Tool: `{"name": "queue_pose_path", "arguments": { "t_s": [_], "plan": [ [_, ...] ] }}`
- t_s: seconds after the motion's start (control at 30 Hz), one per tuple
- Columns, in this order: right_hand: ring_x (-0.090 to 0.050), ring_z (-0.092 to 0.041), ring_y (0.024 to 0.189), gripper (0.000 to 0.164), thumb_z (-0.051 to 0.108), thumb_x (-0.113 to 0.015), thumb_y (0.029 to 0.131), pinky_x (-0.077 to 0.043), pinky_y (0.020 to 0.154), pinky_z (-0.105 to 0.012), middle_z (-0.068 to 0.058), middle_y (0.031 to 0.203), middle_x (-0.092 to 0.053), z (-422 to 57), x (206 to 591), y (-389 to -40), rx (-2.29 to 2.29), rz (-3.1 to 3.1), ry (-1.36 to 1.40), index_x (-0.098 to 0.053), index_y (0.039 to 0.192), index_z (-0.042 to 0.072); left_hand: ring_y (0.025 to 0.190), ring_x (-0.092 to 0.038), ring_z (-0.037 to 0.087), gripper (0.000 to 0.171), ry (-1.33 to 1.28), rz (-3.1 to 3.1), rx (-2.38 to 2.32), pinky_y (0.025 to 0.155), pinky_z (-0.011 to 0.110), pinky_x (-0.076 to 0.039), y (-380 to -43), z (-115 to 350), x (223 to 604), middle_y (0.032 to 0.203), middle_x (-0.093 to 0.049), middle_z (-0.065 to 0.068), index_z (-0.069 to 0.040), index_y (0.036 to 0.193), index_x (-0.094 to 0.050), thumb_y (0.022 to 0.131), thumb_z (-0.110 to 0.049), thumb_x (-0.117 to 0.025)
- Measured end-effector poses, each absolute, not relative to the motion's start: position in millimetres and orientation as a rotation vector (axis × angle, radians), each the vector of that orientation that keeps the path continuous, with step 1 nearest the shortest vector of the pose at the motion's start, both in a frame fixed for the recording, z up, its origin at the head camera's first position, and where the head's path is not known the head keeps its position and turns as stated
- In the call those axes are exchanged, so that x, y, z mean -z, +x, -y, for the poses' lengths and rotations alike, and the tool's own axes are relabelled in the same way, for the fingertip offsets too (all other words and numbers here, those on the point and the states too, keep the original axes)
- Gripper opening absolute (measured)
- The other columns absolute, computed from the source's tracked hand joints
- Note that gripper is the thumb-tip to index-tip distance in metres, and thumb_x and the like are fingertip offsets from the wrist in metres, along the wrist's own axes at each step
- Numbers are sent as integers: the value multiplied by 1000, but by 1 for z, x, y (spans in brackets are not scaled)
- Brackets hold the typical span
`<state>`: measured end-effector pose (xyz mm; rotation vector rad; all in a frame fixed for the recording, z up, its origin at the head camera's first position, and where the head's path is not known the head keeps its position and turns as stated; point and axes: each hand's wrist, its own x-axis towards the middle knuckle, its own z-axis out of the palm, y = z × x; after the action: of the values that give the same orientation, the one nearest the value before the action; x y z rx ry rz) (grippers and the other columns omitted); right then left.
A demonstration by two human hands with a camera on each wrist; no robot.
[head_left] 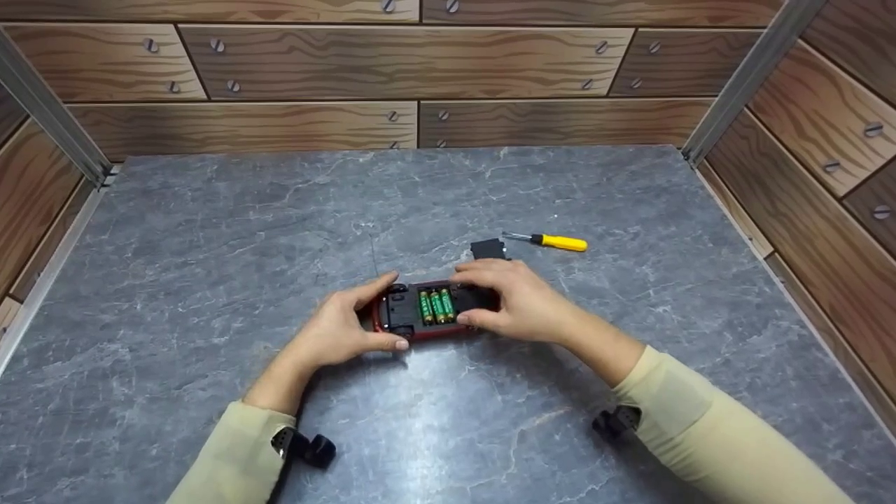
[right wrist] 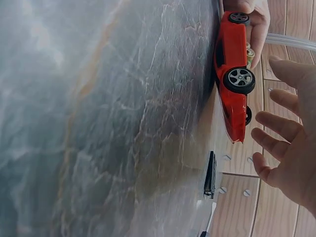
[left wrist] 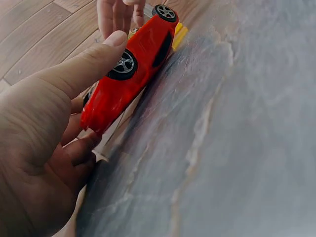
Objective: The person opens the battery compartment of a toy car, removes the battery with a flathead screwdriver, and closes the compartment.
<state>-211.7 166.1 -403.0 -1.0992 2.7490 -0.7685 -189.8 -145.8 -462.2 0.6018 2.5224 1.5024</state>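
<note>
A red toy car (head_left: 427,334) lies upside down on the table, its black underside facing up. Three green batteries (head_left: 437,306) sit side by side in the uncovered compartment. My left hand (head_left: 343,325) grips one end of the car, thumb along the near side and fingers at the far side. Over the other end hovers my right hand (head_left: 521,301), its fingers spread and apart from the car in the right wrist view. Just beyond the right fingers lies a black battery cover (head_left: 488,248).
A yellow-handled screwdriver (head_left: 563,243) lies behind and right of the cover, its shaft pointing left. From the car's left end a thin antenna (head_left: 373,253) extends away from me. Wood-patterned walls (head_left: 406,63) bound the grey marbled table (head_left: 210,224) at the back and sides.
</note>
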Motion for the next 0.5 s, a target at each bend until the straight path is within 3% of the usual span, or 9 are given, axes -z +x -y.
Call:
{"name": "queue_pose_path", "arguments": {
  "t_s": [0.5],
  "plan": [
    [-56,-36,139,54,38,-83,92,-40,118,-59,-14,151,-60,-161,409,-228,784,-2668,-1090,-71,139,14,143,-52,32,102,608,-2476,-1566,124,52,-33,-193,150,469,159,-51,8,-16,159,-50,72,-33,-100]
  ]
}}
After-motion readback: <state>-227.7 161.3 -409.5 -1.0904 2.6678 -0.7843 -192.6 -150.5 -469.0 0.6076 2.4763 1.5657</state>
